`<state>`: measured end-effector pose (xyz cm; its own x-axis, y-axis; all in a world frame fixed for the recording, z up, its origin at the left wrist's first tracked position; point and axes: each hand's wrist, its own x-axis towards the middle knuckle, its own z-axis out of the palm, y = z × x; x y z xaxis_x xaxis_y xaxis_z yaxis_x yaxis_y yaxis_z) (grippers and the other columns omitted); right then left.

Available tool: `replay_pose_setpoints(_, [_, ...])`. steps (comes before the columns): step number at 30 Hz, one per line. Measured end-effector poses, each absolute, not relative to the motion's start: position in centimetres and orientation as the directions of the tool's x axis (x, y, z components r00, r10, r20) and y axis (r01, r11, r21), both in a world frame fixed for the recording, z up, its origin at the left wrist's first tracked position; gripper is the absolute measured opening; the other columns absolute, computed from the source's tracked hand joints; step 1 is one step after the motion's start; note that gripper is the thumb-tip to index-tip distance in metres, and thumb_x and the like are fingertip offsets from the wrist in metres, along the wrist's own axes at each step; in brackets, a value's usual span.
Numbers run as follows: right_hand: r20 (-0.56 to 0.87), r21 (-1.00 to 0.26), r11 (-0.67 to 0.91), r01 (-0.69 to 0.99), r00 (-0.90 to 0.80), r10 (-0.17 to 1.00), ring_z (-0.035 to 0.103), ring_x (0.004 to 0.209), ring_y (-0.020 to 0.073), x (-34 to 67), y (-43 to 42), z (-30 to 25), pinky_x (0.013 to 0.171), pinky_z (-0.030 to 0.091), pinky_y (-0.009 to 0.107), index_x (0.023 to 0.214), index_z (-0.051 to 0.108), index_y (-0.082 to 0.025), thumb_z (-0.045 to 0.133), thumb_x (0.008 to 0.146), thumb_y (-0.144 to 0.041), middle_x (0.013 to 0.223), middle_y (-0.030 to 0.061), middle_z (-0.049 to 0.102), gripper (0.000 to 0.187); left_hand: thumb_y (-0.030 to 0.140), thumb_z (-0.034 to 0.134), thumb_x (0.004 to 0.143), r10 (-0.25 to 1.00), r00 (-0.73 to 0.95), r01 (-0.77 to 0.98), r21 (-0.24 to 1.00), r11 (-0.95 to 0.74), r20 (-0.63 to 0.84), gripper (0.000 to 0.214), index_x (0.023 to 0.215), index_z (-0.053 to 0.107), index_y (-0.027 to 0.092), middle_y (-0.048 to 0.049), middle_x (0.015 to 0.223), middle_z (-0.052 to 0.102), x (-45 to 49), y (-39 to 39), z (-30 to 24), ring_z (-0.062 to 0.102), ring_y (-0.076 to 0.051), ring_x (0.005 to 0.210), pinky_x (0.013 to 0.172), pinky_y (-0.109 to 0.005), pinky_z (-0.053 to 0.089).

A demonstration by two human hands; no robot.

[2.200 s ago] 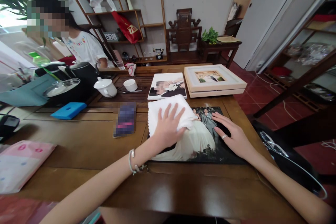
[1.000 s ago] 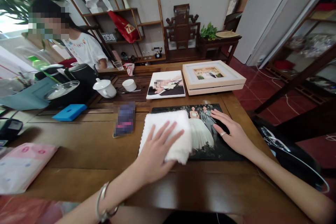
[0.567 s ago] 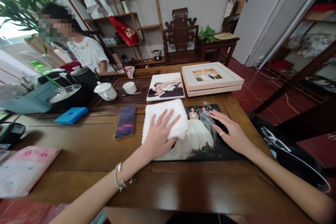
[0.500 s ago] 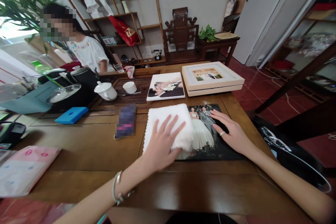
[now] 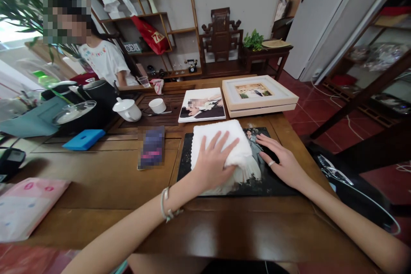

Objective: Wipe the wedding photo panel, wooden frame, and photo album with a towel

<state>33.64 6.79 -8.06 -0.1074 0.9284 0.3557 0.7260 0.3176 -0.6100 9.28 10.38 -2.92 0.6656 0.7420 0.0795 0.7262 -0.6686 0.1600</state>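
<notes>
A folded white cloth [image 5: 218, 137] lies on a dark wedding photo panel [image 5: 257, 184] at the near side of the wooden table. My left hand [image 5: 213, 160] presses flat on the cloth, its fingers spread. Under cloth and hand, the left and middle of the picture are mostly hidden; part of a pale gown and a figure in a grey suit show. At the panel's right side rests my right hand [image 5: 282, 160], fingers stretched out and touching its surface, with a ring on one finger.
Behind the panel are a white-edged photo block [image 5: 202, 105] and boxed frames [image 5: 260, 94]. A phone-like item [image 5: 151, 147], blue block [image 5: 84, 139], white teapot [image 5: 127, 109] and cup [image 5: 157, 105] stand leftward. A person in a white shirt [image 5: 104, 62] sits across the table.
My left hand has slid the cloth to the right across the panel, covering more of the gown and baring the panel's left edge. My right hand stays in place.
</notes>
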Motion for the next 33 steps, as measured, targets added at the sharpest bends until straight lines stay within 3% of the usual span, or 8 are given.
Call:
replay_pose_setpoints(6, [0.351,-0.628,0.314,0.712,-0.101,0.931,0.046,0.137,0.0259,33.7,6.8,-8.1,0.116,0.035,0.052,0.127,0.060,-0.020,0.048,0.094,-0.035,0.142,0.0125,0.055,0.038,0.045,0.052,0.093,0.765,0.631,0.765,0.059,-0.641,0.126,0.069,0.153,0.027,0.023,-0.0131,0.161,0.019,11.5,10.0,-3.8,0.013,-0.038,0.148,0.113,-0.069,0.014])
replay_pose_setpoints(10, [0.364,-0.648,0.343,0.681,-0.119,0.924,0.046,0.137,0.0286,34.0,6.8,-8.1,0.114,0.037,0.054,0.129,0.059,-0.020,0.050,0.092,-0.032,0.142,0.0130,0.056,0.040,0.052,0.052,0.089,0.687,0.719,0.690,0.008,-0.723,0.108,0.080,0.154,0.023,0.017,-0.0203,0.160,0.015,12.1,4.2,-3.2,0.010,-0.045,0.146,0.108,-0.074,0.018])
replay_pose_setpoints(15, [0.346,-0.669,0.342,0.660,-0.131,0.929,0.044,0.138,0.0285,34.1,6.8,-8.1,0.114,0.036,0.054,0.131,0.058,-0.024,0.054,0.088,-0.028,0.144,0.0102,0.054,0.043,0.058,0.050,0.088,0.618,0.782,0.622,-0.036,-0.782,0.072,0.083,0.153,0.027,0.012,-0.0257,0.156,0.022,12.4,-0.2,-2.3,0.019,-0.050,0.143,0.104,-0.073,0.030])
replay_pose_setpoints(21, [0.381,-0.672,0.376,0.638,-0.138,0.914,0.045,0.138,0.0285,34.4,6.9,-8.5,0.114,0.036,0.054,0.130,0.059,-0.024,0.057,0.083,-0.022,0.143,0.0100,0.055,0.047,0.057,0.056,0.085,0.758,0.643,0.761,-0.195,-0.618,0.107,0.088,0.152,0.028,0.007,-0.0293,0.152,0.031,14.7,3.1,-3.1,0.029,-0.052,0.138,0.102,-0.072,0.034])
replay_pose_setpoints(26, [0.394,-0.667,0.405,0.625,-0.165,0.904,0.043,0.139,0.0272,34.4,6.9,-8.6,0.115,0.034,0.054,0.132,0.057,-0.023,0.055,0.080,-0.013,0.144,0.0103,0.054,0.053,0.053,0.063,0.081,0.819,0.553,0.809,-0.335,-0.484,0.154,0.089,0.147,0.037,0.001,-0.0311,0.140,0.047,17.0,3.3,-3.7,0.045,-0.052,0.128,0.102,-0.067,0.038])
replay_pose_setpoints(30, [0.363,-0.691,0.342,0.637,-0.103,0.926,0.046,0.138,0.0273,34.0,6.8,-8.2,0.115,0.035,0.054,0.129,0.060,-0.026,0.055,0.089,-0.029,0.142,0.0085,0.056,0.041,0.049,0.066,0.078,0.774,0.584,0.805,-0.298,-0.513,0.245,0.078,0.140,0.051,0.005,-0.0257,0.134,0.057,17.5,-1.3,-4.8,0.052,-0.048,0.124,0.101,-0.062,0.042])
replay_pose_setpoints(33, [0.342,-0.702,0.326,0.634,-0.102,0.934,0.044,0.139,0.0271,34.0,6.8,-8.1,0.115,0.035,0.054,0.130,0.059,-0.026,0.055,0.090,-0.032,0.144,0.0084,0.055,0.041,0.051,0.066,0.077,0.724,0.613,0.790,-0.222,-0.572,0.317,0.074,0.137,0.055,0.009,-0.0253,0.134,0.056,17.1,-3.5,-5.0,0.051,-0.048,0.125,0.097,-0.063,0.045])
